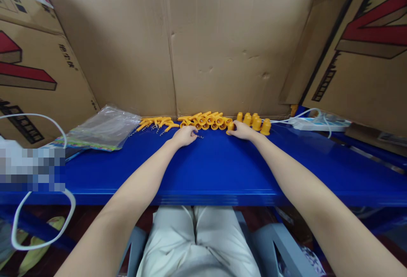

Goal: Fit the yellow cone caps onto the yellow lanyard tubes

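My left hand (185, 136) is closed, its fingers curled; a metal spiral (200, 137) pokes out beside the fingertips, so it grips a corkscrew whose handle is hidden. My right hand (242, 130) is wrapped round a yellow bell-shaped cap (230, 128) on the blue tabletop. Between and behind the hands lies a stack of yellow corkscrews with bell-shaped caps (210, 120), open ends towards me. Right of my right hand stand several upright yellow caps (257, 124). Left of my left hand lie loose yellow T-handled corkscrews (159, 122) with bare metal spirals.
A tall cardboard sheet (222, 52) walls off the back of the blue table (216, 167). Clear plastic bags (101, 128) lie at the left. A white power strip (314, 123) with cables is at the right. Printed cardboard boxes (34, 78) flank the table.
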Tool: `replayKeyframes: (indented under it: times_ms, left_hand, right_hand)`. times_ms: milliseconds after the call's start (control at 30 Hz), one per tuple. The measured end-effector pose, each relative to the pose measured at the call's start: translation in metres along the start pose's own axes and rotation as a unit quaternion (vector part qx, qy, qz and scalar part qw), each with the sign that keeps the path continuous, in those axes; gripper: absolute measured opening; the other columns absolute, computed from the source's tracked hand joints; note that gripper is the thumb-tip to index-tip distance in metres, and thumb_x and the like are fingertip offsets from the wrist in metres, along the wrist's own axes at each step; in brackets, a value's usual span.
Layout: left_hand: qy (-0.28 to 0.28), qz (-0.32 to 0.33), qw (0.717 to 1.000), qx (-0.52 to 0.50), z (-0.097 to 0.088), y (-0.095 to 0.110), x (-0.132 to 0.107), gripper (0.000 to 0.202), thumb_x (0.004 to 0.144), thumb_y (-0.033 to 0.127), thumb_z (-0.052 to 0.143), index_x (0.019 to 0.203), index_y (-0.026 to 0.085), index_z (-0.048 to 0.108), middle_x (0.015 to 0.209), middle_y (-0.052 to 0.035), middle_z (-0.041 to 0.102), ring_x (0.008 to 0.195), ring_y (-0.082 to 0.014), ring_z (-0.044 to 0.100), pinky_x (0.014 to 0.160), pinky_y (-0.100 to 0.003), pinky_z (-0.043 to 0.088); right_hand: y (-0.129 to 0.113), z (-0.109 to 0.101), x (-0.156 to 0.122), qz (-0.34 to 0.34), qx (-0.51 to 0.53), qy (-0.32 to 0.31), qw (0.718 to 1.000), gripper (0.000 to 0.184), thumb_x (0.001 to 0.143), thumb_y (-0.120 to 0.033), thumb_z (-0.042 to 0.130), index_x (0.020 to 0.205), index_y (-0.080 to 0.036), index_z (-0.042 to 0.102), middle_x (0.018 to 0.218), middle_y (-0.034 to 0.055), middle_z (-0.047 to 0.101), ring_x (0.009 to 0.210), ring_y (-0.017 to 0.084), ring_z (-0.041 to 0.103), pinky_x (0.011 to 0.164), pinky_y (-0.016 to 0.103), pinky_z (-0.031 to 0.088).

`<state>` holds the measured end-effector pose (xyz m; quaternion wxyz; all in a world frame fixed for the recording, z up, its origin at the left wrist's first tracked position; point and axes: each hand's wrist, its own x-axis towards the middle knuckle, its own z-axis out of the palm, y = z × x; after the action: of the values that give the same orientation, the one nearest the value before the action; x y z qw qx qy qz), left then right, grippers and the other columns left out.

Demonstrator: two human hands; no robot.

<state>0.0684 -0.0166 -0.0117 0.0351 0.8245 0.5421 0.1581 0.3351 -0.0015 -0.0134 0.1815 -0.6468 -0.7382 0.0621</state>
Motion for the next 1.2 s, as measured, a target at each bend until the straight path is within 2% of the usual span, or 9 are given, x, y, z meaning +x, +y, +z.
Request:
replayKeyframes:
  times_ms: [100,233,333,400,533,633,833,1000,1200]
  left_hand:
    - [0.009,-0.011,0.999,0.031,-0.004,-0.003,0.0,0.036,0.081,0.015,0.051,0.112,0.018,0.068,0.103,-0.0074,0.071,0.096,-0.0203,0.065,0.084,-0.029,0.049]
    - [0.018,-0.073,0.99,0.116,-0.009,-0.008,-0.004,0.045,0.077,0.014,0.051,0.118,0.02,0.066,0.127,-0.0124,0.061,0.12,-0.0299,0.055,0.099,-0.041,0.044]
    - [-0.031,-0.117,0.984,0.13,-0.01,-0.013,-0.005,0.051,0.081,0.017,0.047,0.13,0.023,0.059,0.136,-0.0128,0.056,0.127,-0.0312,0.049,0.102,-0.045,0.041]
    - [-0.057,-0.117,0.983,0.129,-0.01,-0.016,-0.005,0.052,0.083,0.018,0.044,0.133,0.025,0.056,0.138,-0.0114,0.055,0.128,-0.0295,0.049,0.104,-0.044,0.04]
    - [-0.046,-0.098,0.984,0.145,-0.01,-0.019,-0.003,0.047,0.083,0.023,0.045,0.126,0.025,0.063,0.132,-0.0104,0.06,0.124,-0.0277,0.052,0.102,-0.039,0.042]
    - [-0.033,-0.091,0.985,0.141,-0.01,-0.018,-0.002,0.043,0.082,0.028,0.048,0.12,0.025,0.067,0.125,-0.0095,0.064,0.118,-0.0269,0.056,0.097,-0.036,0.045]
    - [-0.048,-0.106,0.989,0.091,-0.01,-0.016,-0.002,0.035,0.079,0.03,0.051,0.105,0.019,0.071,0.107,-0.0087,0.072,0.101,-0.0247,0.065,0.085,-0.029,0.05]
    - [-0.031,-0.097,0.993,0.063,-0.008,-0.018,-0.002,0.03,0.076,0.028,0.054,0.099,0.017,0.07,0.096,-0.0099,0.073,0.097,-0.0256,0.066,0.082,-0.03,0.049]
    - [-0.018,-0.092,0.995,0.039,-0.008,-0.02,-0.001,0.021,0.074,0.028,0.058,0.088,0.018,0.07,0.093,-0.009,0.073,0.095,-0.0246,0.065,0.081,-0.029,0.049]
  right_hand:
    - [-0.003,-0.002,-0.001,0.001,-0.021,-0.006,1.0,0.028,0.085,-0.029,0.064,0.106,-0.012,0.058,0.109,0.014,0.068,0.095,0.025,0.066,0.079,0.029,0.048]
    - [-0.009,-0.005,-0.003,-0.01,-0.039,-0.021,0.999,0.027,0.085,-0.028,0.063,0.105,-0.011,0.06,0.108,0.0144,0.069,0.094,0.023,0.065,0.076,0.027,0.047]
    - [-0.014,-0.006,-0.005,-0.019,-0.047,-0.034,0.998,0.021,0.084,-0.026,0.063,0.1,-0.012,0.061,0.103,0.0126,0.07,0.09,0.022,0.066,0.073,0.025,0.046]
    - [-0.019,-0.006,-0.006,-0.025,-0.055,-0.041,0.997,0.019,0.084,-0.026,0.063,0.098,-0.013,0.061,0.1,0.012,0.07,0.088,0.021,0.066,0.071,0.025,0.046]
    - [-0.032,-0.002,-0.009,-0.059,-0.093,-0.04,0.993,0.019,0.085,-0.025,0.062,0.099,-0.013,0.061,0.1,0.0131,0.069,0.09,0.022,0.066,0.072,0.025,0.046]
    - [-0.045,0.001,-0.014,-0.088,-0.133,-0.039,0.986,0.025,0.088,-0.024,0.058,0.109,-0.01,0.059,0.108,0.0158,0.067,0.097,0.024,0.065,0.078,0.027,0.046]
    - [-0.076,0.0,-0.025,-0.117,-0.239,-0.047,0.963,0.039,0.088,-0.017,0.053,0.126,-0.007,0.053,0.125,0.0219,0.058,0.108,0.03,0.062,0.085,0.034,0.048]
    - [-0.099,0.004,-0.022,-0.133,-0.276,-0.028,0.951,0.039,0.088,-0.005,0.039,0.12,-0.007,0.062,0.122,0.0239,0.06,0.112,0.032,0.059,0.089,0.039,0.046]
    - [-0.103,0.013,-0.017,-0.114,-0.265,-0.009,0.957,0.038,0.089,-0.009,0.039,0.114,-0.009,0.068,0.121,0.0237,0.061,0.111,0.033,0.057,0.091,0.044,0.04]
